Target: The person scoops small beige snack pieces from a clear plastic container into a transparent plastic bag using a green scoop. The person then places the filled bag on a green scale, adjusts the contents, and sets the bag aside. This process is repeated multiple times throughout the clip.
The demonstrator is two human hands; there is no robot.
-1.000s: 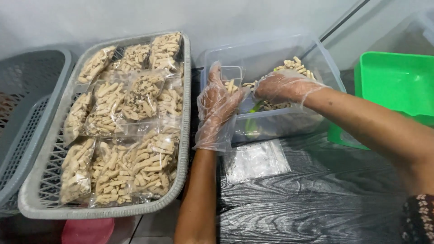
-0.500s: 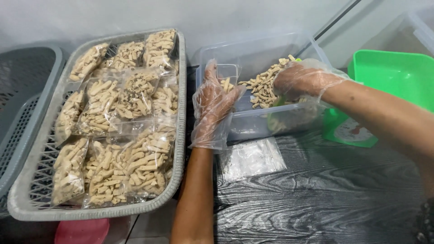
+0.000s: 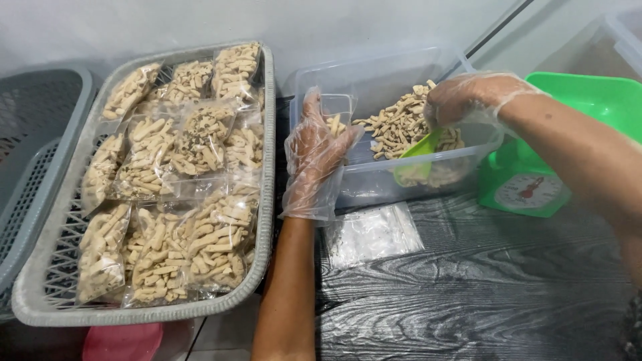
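- Far left: an empty dark grey slatted plastic basket [image 3: 33, 147] stands against the pale wall [image 3: 200, 23].
- Beside it, a light grey perforated plastic tray [image 3: 267, 160] holds sealed clear bags of beige stick snacks [image 3: 180, 220].
- Left hand [image 3: 314, 150], in a loose clear glove: grip closed around a small clear bag [image 3: 336, 113], held upright at the tub wall.
- Clear rectangular plastic tub [image 3: 374, 80] contains loose stick snacks [image 3: 401, 124].
- Right hand [image 3: 471, 97], gloved: grip closed on a green plastic scoop [image 3: 418, 157] inside the tub.
- Empty clear bags [image 3: 371, 234] lie flat on the dark wood-grain worktop [image 3: 481, 287].
- Green kitchen scale [image 3: 535, 187] stands right.
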